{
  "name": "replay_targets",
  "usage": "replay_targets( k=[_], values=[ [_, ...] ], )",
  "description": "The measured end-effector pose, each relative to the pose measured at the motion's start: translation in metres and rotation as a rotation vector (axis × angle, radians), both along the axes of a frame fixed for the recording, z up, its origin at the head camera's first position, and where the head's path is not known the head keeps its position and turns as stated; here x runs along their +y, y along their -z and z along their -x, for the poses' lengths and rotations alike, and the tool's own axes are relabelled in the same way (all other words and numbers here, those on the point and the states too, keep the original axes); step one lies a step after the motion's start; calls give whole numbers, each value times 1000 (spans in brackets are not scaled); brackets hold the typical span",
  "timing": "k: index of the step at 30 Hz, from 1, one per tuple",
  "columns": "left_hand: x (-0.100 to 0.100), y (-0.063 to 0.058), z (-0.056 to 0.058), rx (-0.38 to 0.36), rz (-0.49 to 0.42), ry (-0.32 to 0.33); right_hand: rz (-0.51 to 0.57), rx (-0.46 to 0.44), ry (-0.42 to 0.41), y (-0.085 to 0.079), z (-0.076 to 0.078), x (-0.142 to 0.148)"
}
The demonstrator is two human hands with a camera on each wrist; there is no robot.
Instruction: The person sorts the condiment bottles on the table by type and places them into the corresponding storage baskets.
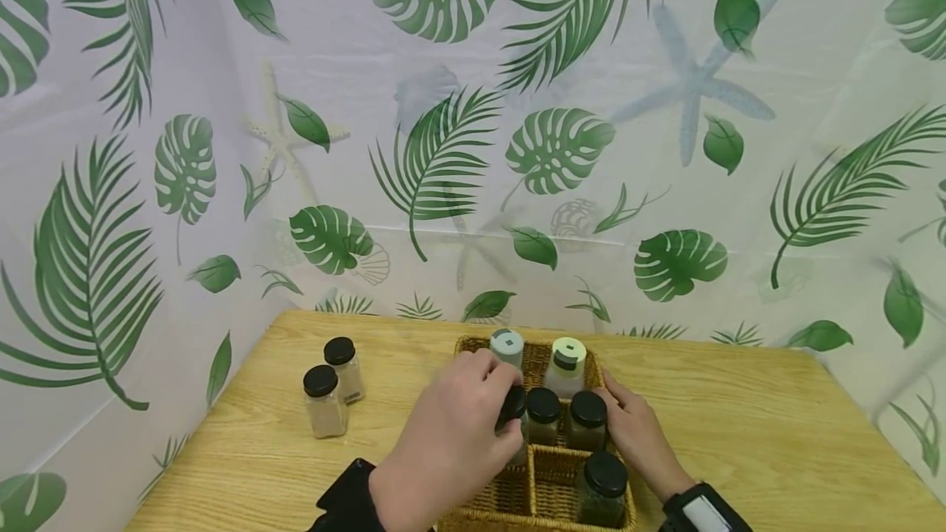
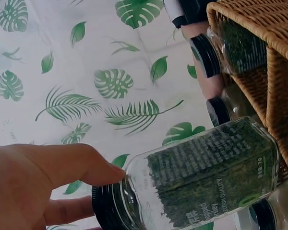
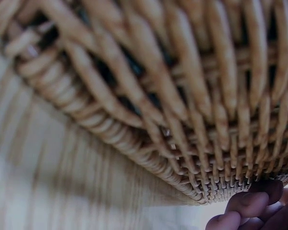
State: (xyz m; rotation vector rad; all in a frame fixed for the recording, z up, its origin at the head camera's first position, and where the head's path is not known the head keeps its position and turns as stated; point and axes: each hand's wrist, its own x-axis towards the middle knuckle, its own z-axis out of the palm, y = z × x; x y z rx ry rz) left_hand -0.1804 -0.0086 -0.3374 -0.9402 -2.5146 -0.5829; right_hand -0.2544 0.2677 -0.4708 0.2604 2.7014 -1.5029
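My left hand (image 1: pixel 454 425) pinches the black lid of a clear glass jar of chopped green herb (image 2: pixel 206 177) between thumb and fingers. In the left wrist view the jar's base overlaps the wicker basket (image 2: pixel 273 86), a divided tray with several compartments. On the basket's right side rests my right hand (image 1: pixel 639 433); its curled fingers (image 3: pixel 252 206) lie against the weave in the right wrist view. Near the held jar stand two black-lidded jars, one left (image 1: pixel 543 425) and one right (image 1: pixel 587 433). Another herb jar (image 1: pixel 602 491) occupies the front right compartment.
At the basket's back stand a white-capped bottle (image 1: pixel 507 345) and a yellowish-capped bottle (image 1: pixel 566 376). Left on the wooden table (image 1: pixel 709 401) are two black-lidded jars, a nearer one (image 1: pixel 327 413) and a farther one (image 1: pixel 347 376). A leaf-printed cloth (image 1: pixel 458 269) hangs behind.
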Motion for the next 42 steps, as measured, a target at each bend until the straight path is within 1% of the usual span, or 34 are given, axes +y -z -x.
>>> replay_targets(
  k=[3, 6, 8, 12, 16, 22, 26, 30, 33, 35, 38, 42],
  values=[
    [7, 0, -2, 26, 32, -6, -17, 7, -10, -1, -2, 0],
    [13, 0, -5, 4, 50, -2, -47, 17, -23, -2, -3, 0],
    [17, 0, -6, -10, 58, 11, -43, 11, -17, -3, -3, 0],
    [24, 1, -7, -49, 63, 70, -14, 9, 0, -3, -2, -1],
    [31, 3, -7, -78, 82, 109, 6, 20, 2, -3, -3, -1],
    [40, 8, -7, -99, 109, 156, 15, 27, 3, -3, -4, -1],
    [45, 11, -7, -100, 150, 184, 2, 35, 4, -3, -4, 0],
    [49, 17, -6, -95, 191, 189, -13, 36, 7, -2, -3, 0],
    [50, 21, -5, -92, 208, 182, -16, 31, 9, -2, -3, 0],
    [51, 24, -4, -88, 217, 177, -37, 40, 5, -2, -3, 0],
    [51, 27, -4, -98, 227, 176, -53, 43, 6, -2, -4, 0],
    [52, 34, -1, -121, 242, 181, -33, 27, 14, -3, -4, 0]
  ],
)
